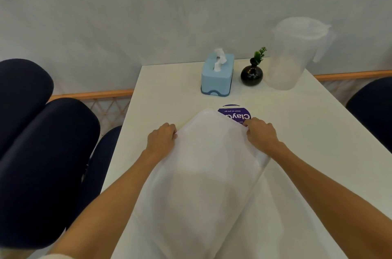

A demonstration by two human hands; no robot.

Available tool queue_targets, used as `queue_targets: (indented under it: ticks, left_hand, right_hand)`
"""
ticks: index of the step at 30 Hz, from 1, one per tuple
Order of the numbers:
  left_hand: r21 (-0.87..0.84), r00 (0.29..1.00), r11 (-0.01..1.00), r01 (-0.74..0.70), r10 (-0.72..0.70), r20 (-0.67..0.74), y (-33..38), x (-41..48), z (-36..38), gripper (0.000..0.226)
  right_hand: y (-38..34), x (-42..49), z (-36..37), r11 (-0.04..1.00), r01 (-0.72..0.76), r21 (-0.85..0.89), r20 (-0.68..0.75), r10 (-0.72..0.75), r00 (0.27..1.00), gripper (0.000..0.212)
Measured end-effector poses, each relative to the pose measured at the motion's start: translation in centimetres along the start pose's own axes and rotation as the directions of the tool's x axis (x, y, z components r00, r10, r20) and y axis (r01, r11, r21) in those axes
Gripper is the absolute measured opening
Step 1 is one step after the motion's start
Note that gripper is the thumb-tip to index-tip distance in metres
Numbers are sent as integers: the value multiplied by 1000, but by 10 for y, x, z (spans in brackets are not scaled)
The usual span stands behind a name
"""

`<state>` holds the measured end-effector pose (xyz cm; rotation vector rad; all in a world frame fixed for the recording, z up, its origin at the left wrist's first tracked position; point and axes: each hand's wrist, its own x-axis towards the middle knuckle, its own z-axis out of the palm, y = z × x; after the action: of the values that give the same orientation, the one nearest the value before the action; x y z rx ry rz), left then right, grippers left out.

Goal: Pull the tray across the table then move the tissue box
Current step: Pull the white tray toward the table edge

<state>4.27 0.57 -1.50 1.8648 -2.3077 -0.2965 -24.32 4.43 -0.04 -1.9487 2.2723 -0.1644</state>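
Tray (pixel 209 174): white, translucent, long, lying between my forearms on the table (pixel 307 131), its far end between my two hands and its near end running out of view toward me; set askew to the table edge. Left hand (pixel 162 139): curled over the tray's far left rim, fingers closed on the edge. Right hand (pixel 261 133): curled over the far right rim likewise, knuckles up; both hands holding the tray, neither lifted off it. Sticker (pixel 234 113): purple, round, just beyond my right hand, partly covered by the tray's far corner. Box (pixel 217 73): blue tissue box, upright, a tissue standing out of its slot; well beyond my hands, a little to the right of the left one, untouched. Vase (pixel 251 75): small, dark, with a green sprig, just right of the box. Jug (pixel 294 53): clear plastic, beyond my right hand and further right. Step in hand, as I judge it: the pull of the tray, seemingly well along; the box's move not yet begun. Next move calls for: releasing the tray, reaching past its far end, and gripping the box by its sides without knocking the vase.
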Motion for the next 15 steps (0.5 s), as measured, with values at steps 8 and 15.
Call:
queue_targets:
  ticks: [8, 15]
  left_hand:
    - [-33, 989, 992, 124, -127, -74, -41, -15, -5, 20]
    - [-134, 962, 966, 220, -238, -134, -63, -34, -9, 21]
  right_hand:
    - [-16, -8, 3, 952, -176, 249, 23, 176, 984, 37]
    - [-55, -27, 17, 871, -260, 417, 95, 243, 965, 26]
